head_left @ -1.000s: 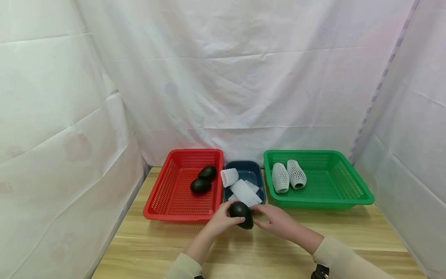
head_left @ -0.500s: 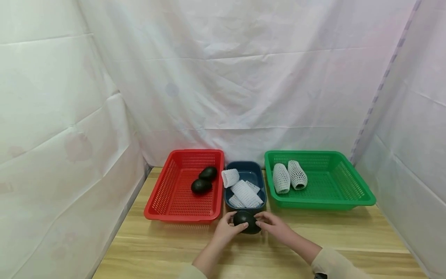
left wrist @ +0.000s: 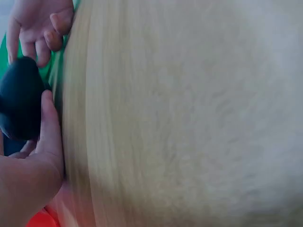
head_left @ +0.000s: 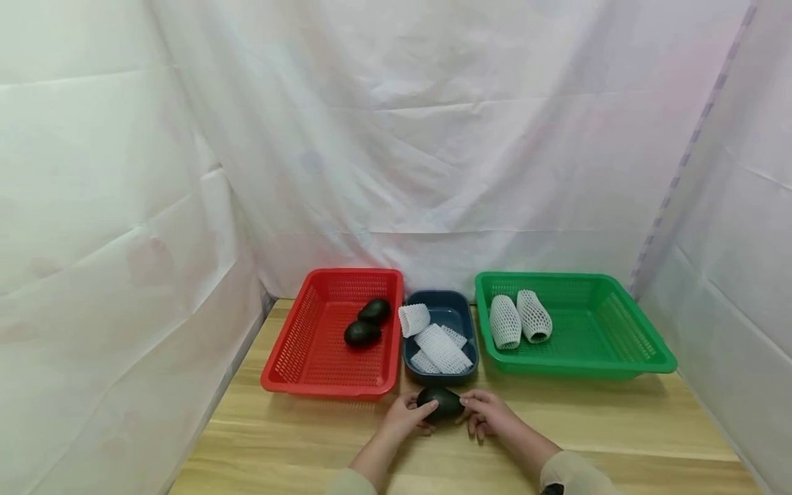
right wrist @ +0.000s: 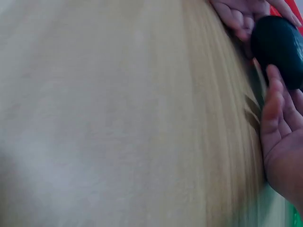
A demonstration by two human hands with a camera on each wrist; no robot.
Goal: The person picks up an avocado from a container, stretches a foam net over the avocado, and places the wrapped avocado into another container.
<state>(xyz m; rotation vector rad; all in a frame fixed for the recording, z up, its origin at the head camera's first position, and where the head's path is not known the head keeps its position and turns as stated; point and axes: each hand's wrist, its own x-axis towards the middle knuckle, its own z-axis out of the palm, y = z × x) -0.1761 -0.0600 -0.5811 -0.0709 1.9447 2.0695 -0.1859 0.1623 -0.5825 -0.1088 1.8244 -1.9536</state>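
A dark avocado [head_left: 441, 404] lies sideways between my two hands, in front of the blue tray [head_left: 441, 376]. My left hand [head_left: 401, 417] grips its rounder left end, thumb on the near side. My right hand [head_left: 491, 414] pinches the narrower right end with thumb and forefinger, its other fingers loosely bent below. Both wrist views show the avocado [left wrist: 21, 101] between the hands. White foam net sleeves [head_left: 443, 348] lie in the blue tray, one [head_left: 414, 320] leaning on its left rim. Two more dark avocados [head_left: 362, 333] touch each other in the red basket [head_left: 270, 380].
Right of the tray stands a green basket [head_left: 619, 364] with two net-sleeved pieces [head_left: 505, 322] at its left side. All three containers stand in a row at the back of the wooden table [head_left: 297, 447]. White cloth [head_left: 396, 137] hangs behind and at both sides.
The avocado has come back from the blue tray's front edge and turned from tilted to lying sideways. Both hands moved with it, and the right fingers now hold its narrow end.
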